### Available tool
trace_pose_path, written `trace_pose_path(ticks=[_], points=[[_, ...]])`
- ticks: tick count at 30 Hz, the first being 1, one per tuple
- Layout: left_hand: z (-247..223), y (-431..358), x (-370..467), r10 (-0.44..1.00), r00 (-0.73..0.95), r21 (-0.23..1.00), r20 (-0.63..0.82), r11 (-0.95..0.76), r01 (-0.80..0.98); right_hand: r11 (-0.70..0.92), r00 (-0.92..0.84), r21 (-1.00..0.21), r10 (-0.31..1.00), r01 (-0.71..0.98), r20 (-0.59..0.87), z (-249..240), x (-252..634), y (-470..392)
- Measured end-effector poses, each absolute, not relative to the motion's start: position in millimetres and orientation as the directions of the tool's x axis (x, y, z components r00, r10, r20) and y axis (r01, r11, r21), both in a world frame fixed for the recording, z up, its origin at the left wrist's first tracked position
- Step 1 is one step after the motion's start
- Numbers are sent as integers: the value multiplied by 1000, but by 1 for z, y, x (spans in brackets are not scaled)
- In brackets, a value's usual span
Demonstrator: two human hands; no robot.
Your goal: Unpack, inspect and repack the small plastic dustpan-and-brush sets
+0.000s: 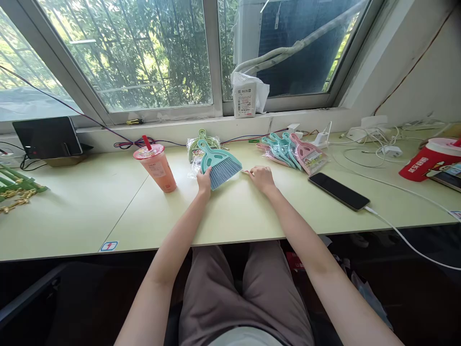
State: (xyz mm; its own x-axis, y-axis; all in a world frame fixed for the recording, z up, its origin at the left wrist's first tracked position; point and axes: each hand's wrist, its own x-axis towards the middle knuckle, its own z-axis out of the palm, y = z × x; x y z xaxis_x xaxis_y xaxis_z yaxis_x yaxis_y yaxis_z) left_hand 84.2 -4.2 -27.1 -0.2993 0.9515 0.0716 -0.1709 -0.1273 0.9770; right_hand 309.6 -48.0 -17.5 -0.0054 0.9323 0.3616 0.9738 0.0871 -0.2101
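A teal hand brush with grey-blue bristles, nested with its small dustpan (224, 167), is raised above the desk at a tilt. My left hand (204, 181) is closed on its lower left side. To the right, my right hand (262, 179) rests low over the desk with curled fingers. A small pale pinkish bit shows at its fingertips, too small to name. Behind the teal set lie green brush-and-dustpan sets (202, 142) in clear wrapping. Beyond my right hand are several teal sets (283, 148) and a pink wrapped set (308, 154).
A pink drink cup (157, 168) with a red straw stands left. A black phone (338, 191) on a white cable lies right, before a red cup (428, 161). A tablet (48, 138) stands at the far left; a white box (245, 100) is on the sill.
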Motion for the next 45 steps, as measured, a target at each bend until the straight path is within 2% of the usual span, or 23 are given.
trace_pose_path(ticks=[3,5,7,10,17,21,27,32,38,41,45], points=[[-25,-6,85,953,-297,975,49,-110,-192,-60,273,-363,774,930,571,-9,316,-53],[-24,-7,86,958,-285,974,31,-92,-206,-120,425,-479,676,870,602,-3,320,-57],[-25,-8,87,966,-258,974,10,-68,-215,-119,470,-529,646,840,601,1,322,-60],[-28,-8,91,978,-209,972,-21,-29,-233,-43,404,-513,676,857,617,1,313,-65],[-33,-9,97,995,-101,925,4,-42,-377,301,-32,-330,780,895,625,-8,271,-77],[-28,-14,98,998,-68,901,-12,-19,-434,388,-159,-292,797,874,583,-8,261,-78],[-19,-24,97,1000,-30,875,6,-19,-484,375,-157,-297,812,878,562,-8,259,-77],[-18,-26,98,997,-11,887,71,-68,-456,392,-161,-284,788,875,594,-10,258,-75],[-20,-27,100,998,11,911,56,-46,-409,367,-117,-301,783,880,611,-12,260,-72],[-20,-26,99,999,5,908,49,-43,-416,335,-58,-359,796,871,602,-11,260,-72],[-20,-22,98,999,-44,903,-27,6,-430,363,67,-529,775,767,628,-7,261,-72]])
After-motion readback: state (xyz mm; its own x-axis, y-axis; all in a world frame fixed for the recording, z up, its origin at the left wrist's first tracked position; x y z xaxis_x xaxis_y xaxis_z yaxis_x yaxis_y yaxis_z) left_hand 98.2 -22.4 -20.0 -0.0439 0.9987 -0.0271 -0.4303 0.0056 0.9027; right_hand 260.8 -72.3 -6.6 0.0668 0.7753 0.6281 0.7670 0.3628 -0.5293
